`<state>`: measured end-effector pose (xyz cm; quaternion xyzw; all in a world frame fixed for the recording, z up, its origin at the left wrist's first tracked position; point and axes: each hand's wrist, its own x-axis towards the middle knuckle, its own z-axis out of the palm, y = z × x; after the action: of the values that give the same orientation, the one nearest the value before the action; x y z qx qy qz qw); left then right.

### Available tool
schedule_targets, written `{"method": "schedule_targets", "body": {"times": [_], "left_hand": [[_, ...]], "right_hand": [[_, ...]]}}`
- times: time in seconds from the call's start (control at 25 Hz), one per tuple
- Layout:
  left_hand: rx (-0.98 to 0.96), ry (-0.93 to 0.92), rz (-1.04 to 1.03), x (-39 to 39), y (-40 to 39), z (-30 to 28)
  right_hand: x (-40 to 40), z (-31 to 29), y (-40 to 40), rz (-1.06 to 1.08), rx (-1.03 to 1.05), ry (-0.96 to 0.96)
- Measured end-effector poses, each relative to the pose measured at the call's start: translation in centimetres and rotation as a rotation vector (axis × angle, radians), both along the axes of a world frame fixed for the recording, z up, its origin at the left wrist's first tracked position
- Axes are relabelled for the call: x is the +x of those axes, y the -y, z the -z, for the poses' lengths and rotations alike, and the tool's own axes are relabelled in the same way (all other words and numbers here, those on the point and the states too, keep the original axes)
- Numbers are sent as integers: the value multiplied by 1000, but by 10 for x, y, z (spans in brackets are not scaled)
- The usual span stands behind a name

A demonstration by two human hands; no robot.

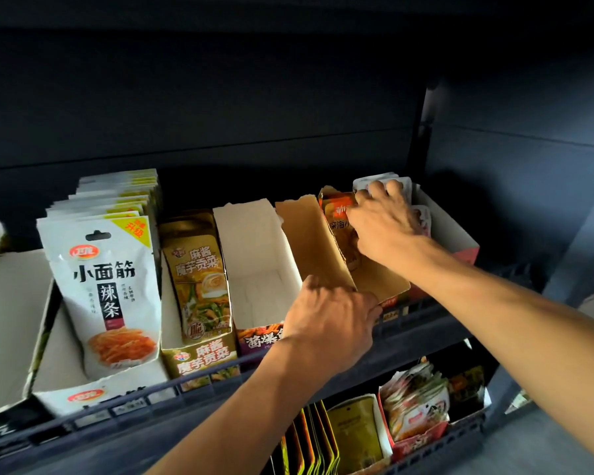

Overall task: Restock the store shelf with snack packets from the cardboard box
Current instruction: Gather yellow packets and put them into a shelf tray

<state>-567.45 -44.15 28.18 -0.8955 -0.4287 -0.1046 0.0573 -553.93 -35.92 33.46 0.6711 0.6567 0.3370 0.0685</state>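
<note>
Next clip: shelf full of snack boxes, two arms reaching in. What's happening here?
A person is restocking a shelf of open display boxes. The right hand reaches to the back of the shelf and has its grip on a bunch of small white packets at the far end of a display box. The left hand steadies the brown cardboard box at its front corner. To the left, the white box looks empty, while the white spicy-strip packets are well stocked.

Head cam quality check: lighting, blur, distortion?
Head view: shelf back wall is near-black and underexposed; white noodle packets are bright with sharp print; right hand among white packets is slightly soft; wide-angle bends the shelf rail; no strong glare.
</note>
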Motion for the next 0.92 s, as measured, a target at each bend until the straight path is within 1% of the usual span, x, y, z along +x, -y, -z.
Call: {"method": "schedule_targets", "body": {"times": [0.08, 0.2, 0.32, 0.4, 0.48, 0.56, 0.6, 0.64, 0.68, 0.76, 0.84, 0.88, 0.92], "left_hand": [[-11, -2, 3, -1, 0, 0], [-6, -29, 15, -1, 2, -3], [20, -41, 17, -5, 6, -4], [151, -17, 14, -14, 17, -2], [289, 123, 22, -33, 40, 5], [302, 268, -6, -70, 86, 23], [286, 329, -43, -93, 112, 39], [241, 383, -109, -117, 139, 60], [169, 422, -203, -143, 166, 84], [-33, 444, -432, -197, 218, 142], [-348, 368, -671, -249, 263, 207], [-517, 303, -759, -275, 287, 243], [-657, 223, -800, -299, 309, 275]], "right_hand": [[1, 0, 4, -31, -40, -5], [2, 1, 12, -82, -54, -84], [11, 1, 35, -154, -23, -253], [20, 2, 65, -188, -19, -408], [19, 11, 104, -224, 21, -598], [-1, 31, 151, -305, 77, -775], [-17, 44, 174, -361, 75, -830], [-38, 58, 193, -420, 41, -860], [-64, 75, 208, -476, -36, -869], [-123, 115, 235, -529, -294, -887], [-176, 173, 257, -516, -581, -930], [-199, 212, 274, -464, -720, -928], [-215, 252, 294, -386, -849, -926]]}}
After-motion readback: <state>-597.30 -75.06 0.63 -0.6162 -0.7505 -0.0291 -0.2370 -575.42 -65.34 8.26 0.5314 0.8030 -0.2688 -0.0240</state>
